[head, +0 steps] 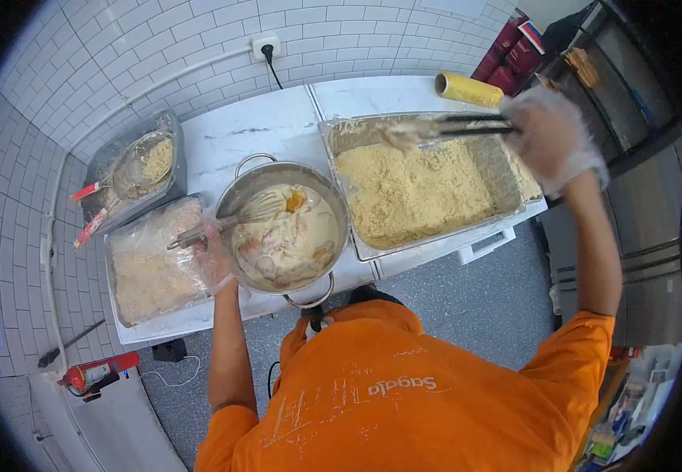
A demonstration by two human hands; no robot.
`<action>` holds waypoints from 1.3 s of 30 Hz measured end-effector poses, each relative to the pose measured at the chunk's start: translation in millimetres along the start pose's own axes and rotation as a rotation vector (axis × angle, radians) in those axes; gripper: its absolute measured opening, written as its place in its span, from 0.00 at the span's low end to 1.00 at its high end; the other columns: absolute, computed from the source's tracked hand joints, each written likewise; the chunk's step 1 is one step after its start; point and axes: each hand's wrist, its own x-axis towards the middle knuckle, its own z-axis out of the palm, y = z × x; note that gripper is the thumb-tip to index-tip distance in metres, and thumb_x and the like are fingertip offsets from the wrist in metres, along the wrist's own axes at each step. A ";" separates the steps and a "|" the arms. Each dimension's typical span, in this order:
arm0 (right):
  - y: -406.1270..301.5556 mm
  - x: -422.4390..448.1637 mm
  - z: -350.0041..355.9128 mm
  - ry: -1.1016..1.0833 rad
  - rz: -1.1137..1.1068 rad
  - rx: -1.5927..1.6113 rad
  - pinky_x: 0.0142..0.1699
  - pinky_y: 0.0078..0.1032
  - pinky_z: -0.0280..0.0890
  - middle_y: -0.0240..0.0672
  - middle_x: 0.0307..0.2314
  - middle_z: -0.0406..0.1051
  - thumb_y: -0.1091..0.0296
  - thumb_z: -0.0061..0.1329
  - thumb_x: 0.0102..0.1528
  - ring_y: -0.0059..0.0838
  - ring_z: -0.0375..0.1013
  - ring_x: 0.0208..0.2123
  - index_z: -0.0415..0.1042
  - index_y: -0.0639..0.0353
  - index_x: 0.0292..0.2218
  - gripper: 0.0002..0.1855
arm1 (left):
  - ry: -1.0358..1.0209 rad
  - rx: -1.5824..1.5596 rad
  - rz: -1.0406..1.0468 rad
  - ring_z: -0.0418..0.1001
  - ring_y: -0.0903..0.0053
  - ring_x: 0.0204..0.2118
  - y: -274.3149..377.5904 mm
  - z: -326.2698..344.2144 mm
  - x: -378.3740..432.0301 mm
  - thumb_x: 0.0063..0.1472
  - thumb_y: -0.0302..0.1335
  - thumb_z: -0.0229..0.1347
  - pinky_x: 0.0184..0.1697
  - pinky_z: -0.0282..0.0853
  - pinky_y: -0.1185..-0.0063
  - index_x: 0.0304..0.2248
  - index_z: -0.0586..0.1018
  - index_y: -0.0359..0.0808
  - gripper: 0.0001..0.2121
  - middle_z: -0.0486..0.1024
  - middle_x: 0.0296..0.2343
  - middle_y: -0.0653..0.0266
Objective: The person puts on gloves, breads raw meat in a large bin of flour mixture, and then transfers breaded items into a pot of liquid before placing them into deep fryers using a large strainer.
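My gloved left hand [216, 255] is closed over the handle of a wire whisk [261, 206] at the left side of a steel pot [341, 268]. Pale batter with coated pieces [276, 259], perhaps chicken, fills the pot, and the whisk's wires slant over it. An orange-yellow lump [295, 200] shows in the batter. In my gloved right hand [544, 133] are tongs [471, 125] with dark handles. Their blurred tips, with a pale batter-coated piece [400, 137] at them, are above a deep steel pan [370, 253] of yellowish crumbs [417, 189].
A plastic-wrapped tray [152, 277] of pale crumbs lies left of the pot. Behind it, a grey tub [173, 177] holds a red-handled sieve [140, 165]. A yellow film roll [468, 89] lies behind the pan. A tiled wall [199, 35] with a plugged-in socket [266, 47] backs the worktop.
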 end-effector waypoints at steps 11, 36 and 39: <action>-32.6 -11.7 21.7 -0.262 -0.087 -0.176 0.40 0.31 0.69 0.38 0.30 0.71 0.65 0.52 0.47 0.38 0.72 0.38 0.75 0.53 0.33 0.09 | 0.069 0.078 -0.035 0.70 0.70 0.48 10.3 5.6 -6.4 0.58 0.45 0.58 0.52 0.62 0.75 0.50 0.71 0.30 0.28 0.73 0.45 0.58; -231.9 64.8 6.5 -0.140 -0.764 -0.317 0.48 0.46 0.58 0.42 0.37 0.69 0.64 0.44 0.52 0.43 0.67 0.41 0.71 0.60 0.42 0.17 | 0.070 -0.195 0.381 0.66 0.70 0.50 -6.9 -0.7 -9.3 0.58 0.24 0.58 0.54 0.62 0.73 0.46 0.68 0.33 0.18 0.68 0.45 0.58; -211.2 49.1 -18.7 -0.110 -0.718 -0.246 0.49 0.44 0.56 0.39 0.39 0.69 0.64 0.43 0.52 0.41 0.65 0.45 0.69 0.58 0.45 0.19 | 0.052 -0.220 0.370 0.66 0.70 0.50 4.8 1.4 -14.5 0.58 0.23 0.58 0.53 0.62 0.74 0.47 0.68 0.34 0.18 0.68 0.44 0.59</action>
